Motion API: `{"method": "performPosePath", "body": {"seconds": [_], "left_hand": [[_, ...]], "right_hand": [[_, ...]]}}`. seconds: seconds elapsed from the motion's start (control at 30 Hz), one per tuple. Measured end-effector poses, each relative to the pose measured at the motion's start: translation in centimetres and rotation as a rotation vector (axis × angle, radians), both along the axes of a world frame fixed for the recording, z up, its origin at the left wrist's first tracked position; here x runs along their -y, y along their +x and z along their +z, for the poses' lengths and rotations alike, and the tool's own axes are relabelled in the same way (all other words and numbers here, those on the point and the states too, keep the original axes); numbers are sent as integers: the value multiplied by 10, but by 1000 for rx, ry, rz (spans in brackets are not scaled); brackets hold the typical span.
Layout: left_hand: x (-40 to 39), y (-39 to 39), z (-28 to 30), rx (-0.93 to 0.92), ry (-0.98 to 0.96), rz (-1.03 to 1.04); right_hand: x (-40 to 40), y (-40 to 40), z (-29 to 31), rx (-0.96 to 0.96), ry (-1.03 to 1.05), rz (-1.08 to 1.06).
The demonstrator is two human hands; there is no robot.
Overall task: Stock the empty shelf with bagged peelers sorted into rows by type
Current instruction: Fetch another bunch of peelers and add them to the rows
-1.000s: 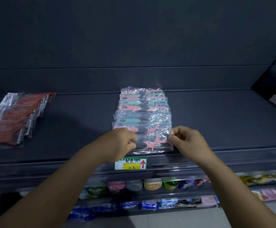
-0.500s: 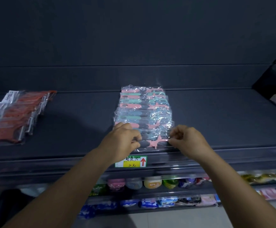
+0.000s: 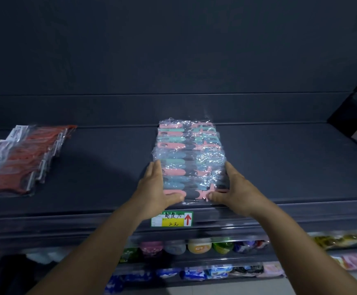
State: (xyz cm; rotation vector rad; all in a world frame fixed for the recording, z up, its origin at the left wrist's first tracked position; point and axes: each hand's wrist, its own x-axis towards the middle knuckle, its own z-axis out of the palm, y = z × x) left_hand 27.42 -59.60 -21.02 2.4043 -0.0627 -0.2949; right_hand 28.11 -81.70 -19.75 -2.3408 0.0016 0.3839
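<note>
A: What changed just now?
B: Both hands let go of the front bag. Now left hand (image 3: 154, 186) & right hand (image 3: 235, 188) lie flat, fingers straight, pressing the sides of the pink & green peeler row (image 3: 189, 158), mid shelf (image 3: 279, 167).
A: So?
B: Prob. squaring it up. Red peeler row (image 3: 22, 158) sits far left, well apart.

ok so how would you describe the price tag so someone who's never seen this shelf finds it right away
Start at the dark shelf with the pastel peeler row lying between the left hand and right hand. On the shelf's front edge just below that row sits the price tag. It is the only label there: green-edged, yellow panel, handwritten characters, red up arrow.
</note>
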Motion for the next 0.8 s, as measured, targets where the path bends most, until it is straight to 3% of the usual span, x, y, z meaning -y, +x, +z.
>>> {"method": "performPosePath", "body": {"seconds": [0.2,0.4,0.5,0.8], "left_hand": [[18,-2,-4,-27,-7,41],[5,29,12,-12,-150,216],[-2,50,12,-60,-196,204],[17,56,-1,-27,-116,134]], "right_hand": [[16,5,7,-35,35,29],[18,27,5,-50,167,-32],[13,40,5,-63,234,-65],[13,61,-3,-44,162,-22]]}}
